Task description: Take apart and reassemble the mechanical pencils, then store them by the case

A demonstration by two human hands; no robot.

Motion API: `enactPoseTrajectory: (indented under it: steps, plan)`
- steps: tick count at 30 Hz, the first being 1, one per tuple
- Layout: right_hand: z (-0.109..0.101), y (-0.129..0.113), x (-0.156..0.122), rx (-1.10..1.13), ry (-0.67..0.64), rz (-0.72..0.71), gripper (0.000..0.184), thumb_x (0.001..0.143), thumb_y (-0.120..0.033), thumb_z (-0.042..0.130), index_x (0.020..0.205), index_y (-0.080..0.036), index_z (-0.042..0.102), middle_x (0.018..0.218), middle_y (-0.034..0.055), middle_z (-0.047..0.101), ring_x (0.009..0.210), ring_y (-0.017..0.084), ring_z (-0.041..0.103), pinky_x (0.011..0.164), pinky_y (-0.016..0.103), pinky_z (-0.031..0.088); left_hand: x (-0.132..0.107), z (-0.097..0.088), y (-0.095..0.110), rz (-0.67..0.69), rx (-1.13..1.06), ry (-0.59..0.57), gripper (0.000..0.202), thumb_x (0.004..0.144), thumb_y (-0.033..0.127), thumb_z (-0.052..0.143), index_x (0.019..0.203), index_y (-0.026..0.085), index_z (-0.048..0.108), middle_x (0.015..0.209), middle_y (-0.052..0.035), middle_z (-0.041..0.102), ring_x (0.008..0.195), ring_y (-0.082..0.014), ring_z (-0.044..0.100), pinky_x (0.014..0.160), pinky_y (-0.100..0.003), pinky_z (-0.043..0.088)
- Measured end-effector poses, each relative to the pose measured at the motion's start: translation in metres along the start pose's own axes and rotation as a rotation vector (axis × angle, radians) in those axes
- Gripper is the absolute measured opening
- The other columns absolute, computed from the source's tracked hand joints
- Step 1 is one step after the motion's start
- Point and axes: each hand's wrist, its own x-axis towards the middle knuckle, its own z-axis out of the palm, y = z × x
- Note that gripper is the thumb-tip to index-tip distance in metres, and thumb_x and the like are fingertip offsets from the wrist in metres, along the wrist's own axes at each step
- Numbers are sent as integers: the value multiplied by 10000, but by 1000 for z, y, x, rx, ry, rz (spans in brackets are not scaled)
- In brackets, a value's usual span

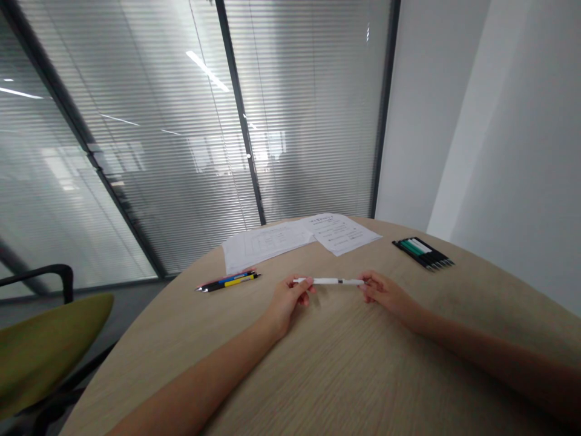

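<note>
A white pen [333, 281] with a dark band near its right part is held level just above the table, between my two hands. My left hand [290, 298] pinches its left end between thumb and fingers. At the other end, the fingertips of my right hand [384, 290] are closed on the pen's tip. To the left of my left hand lie a few pens, among them a yellow and black pen [233, 280] and a blue one [227, 281] close beside it.
Printed paper sheets [347, 235] overlap at the far side of the round wooden table [290, 375]. A row of black, green and white pens [422, 253] lies at the right. A green chair [49, 339] stands at the left; blinds [313, 121] cover the glass wall behind.
</note>
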Motion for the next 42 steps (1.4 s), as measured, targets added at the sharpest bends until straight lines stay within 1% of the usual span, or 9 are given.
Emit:
enactPoseTrajectory:
  steps: [5,7,9,12,18,23,28,34,42]
  plan:
    - [2,4,3,50,4,20,234,734,-335,438,918,-190,441,594,-34,478,553,123,477,545,253,374,-1,1,1,1,1,4,228,594,331,640,627,129,539,534,26,576,369,-38,385,418,-193,259]
    - [1,4,3,-30,-1,4,215,776,-363,370,812,-185,485,581,-22,483,554,124,474,563,262,372,-1,1,1,-1,1,-5,231,596,331,638,630,127,538,537,23,576,374,-39,385,418,-192,259]
    - [-1,3,3,-96,-8,-19,293,807,-378,306,688,-184,492,583,-8,492,564,126,474,577,267,371,-1,1,1,-5,6,-11,230,600,333,635,634,126,539,540,21,577,374,-39,383,416,-191,254]
    - [-2,1,0,-126,5,-36,310,811,-375,313,624,-187,474,589,-6,495,575,125,475,591,266,373,0,0,1,-13,16,-12,225,603,334,631,633,130,542,547,22,580,372,-39,382,411,-192,246]
    - [2,1,0,-1,13,6,112,752,-296,426,803,-202,463,551,-42,480,535,116,472,541,244,366,0,0,0,-4,12,-15,222,597,338,634,631,138,544,546,26,582,372,-44,388,424,-200,262]
    - [3,3,2,80,-2,-5,126,716,-282,466,809,-199,452,542,-48,464,520,110,474,521,237,377,0,0,-1,-7,9,-14,223,595,338,632,647,139,545,548,23,588,371,-44,385,420,-198,261]
    - [1,2,2,12,7,11,203,753,-341,425,874,-187,479,558,-33,494,543,122,492,543,249,381,1,-1,-1,-4,8,-16,217,604,330,629,641,136,541,546,21,585,372,-41,387,422,-193,268]
    - [-2,10,4,-68,19,4,351,813,-415,296,630,-183,484,577,4,519,560,128,500,568,268,387,1,-1,-1,0,2,-22,224,607,334,629,655,133,540,558,17,586,376,-43,400,415,-191,268]
    - [2,3,2,147,82,3,217,773,-410,395,794,-195,408,592,-33,491,493,103,476,510,251,373,0,-1,-1,28,-66,17,212,628,326,608,660,135,522,558,28,577,365,-34,411,406,-180,284]
